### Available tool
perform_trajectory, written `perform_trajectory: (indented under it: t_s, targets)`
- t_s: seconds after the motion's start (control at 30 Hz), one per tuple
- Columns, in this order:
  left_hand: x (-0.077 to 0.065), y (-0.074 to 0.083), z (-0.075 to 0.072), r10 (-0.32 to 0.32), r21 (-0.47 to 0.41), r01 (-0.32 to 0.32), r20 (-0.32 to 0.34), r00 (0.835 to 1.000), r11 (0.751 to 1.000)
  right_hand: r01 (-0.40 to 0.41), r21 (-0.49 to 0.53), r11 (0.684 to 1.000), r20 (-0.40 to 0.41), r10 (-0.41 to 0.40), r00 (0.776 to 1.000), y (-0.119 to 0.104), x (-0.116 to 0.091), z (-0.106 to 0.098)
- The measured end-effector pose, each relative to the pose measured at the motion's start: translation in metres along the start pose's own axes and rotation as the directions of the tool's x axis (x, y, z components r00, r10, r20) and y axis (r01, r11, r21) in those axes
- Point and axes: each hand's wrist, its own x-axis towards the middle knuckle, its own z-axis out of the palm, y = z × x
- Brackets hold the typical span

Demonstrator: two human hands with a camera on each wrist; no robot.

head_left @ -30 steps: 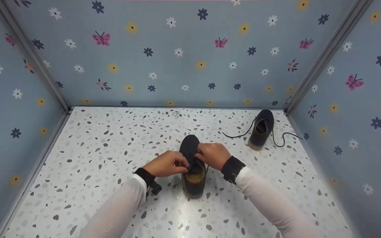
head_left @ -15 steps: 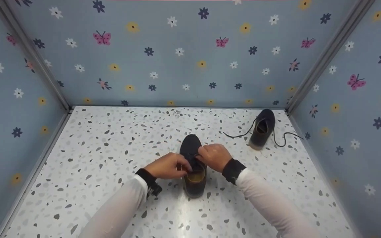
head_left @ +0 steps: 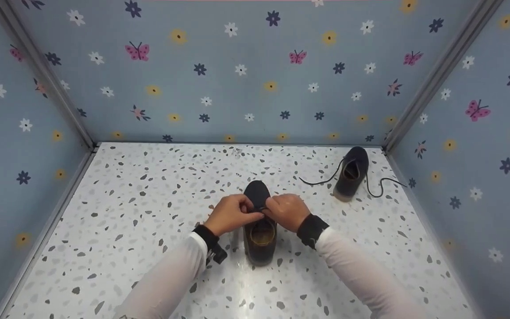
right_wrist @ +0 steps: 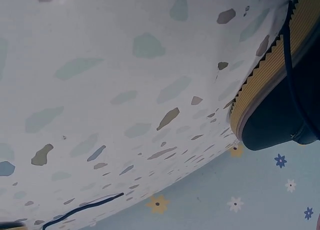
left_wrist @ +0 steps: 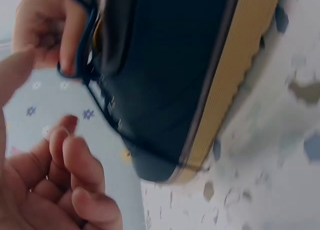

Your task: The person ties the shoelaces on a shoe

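A dark lace-up shoe (head_left: 256,192) with a ribbed tan sole stands on the floor between my hands, toe pointing away. My right hand (head_left: 288,212) pinches its dark shoelace (left_wrist: 84,47) above the tongue; the left wrist view shows the lace looping round those fingers. One lace strand trails down the shoe's side toward the sole. My left hand (head_left: 232,215) is at the shoe's left side, thumb tip close to the right fingertips. In the left wrist view its fingers (left_wrist: 82,165) are loosely bent and apart from the thumb, with nothing between them.
A second dark shoe (head_left: 349,175) stands at the back right, its untied laces spread to both sides. The white speckled floor (head_left: 148,190) is bounded by blue flowered panels (head_left: 246,57) behind and at both sides.
My left hand has moved forward and right, from beside the shoe's opening up to the right hand's fingertips. The right hand has stayed nearly in place over the laces.
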Motion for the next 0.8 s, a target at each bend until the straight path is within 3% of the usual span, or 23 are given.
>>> perform_trajectory:
  t_s: [0.17, 0.43, 0.8]
  targets:
    - [0.002, 0.002, 0.013, 0.034, 0.044, -0.033, -0.022, 0.999, 0.999, -0.017, 0.015, 1.0, 0.015, 0.017, 1.0, -0.002, 0.001, -0.001]
    - [0.002, 0.003, 0.023, 0.02, -0.009, -0.021, -0.054, 0.998, 1.0, -0.035, 0.06, 0.998, -0.013, 0.036, 0.999, -0.001, -0.003, 0.001]
    - [0.001, 0.0, 0.026, 0.045, -0.006, -0.046, -0.081, 0.996, 0.999, -0.118, 0.162, 0.98, 0.08, 0.106, 0.991, 0.004, -0.009, -0.008]
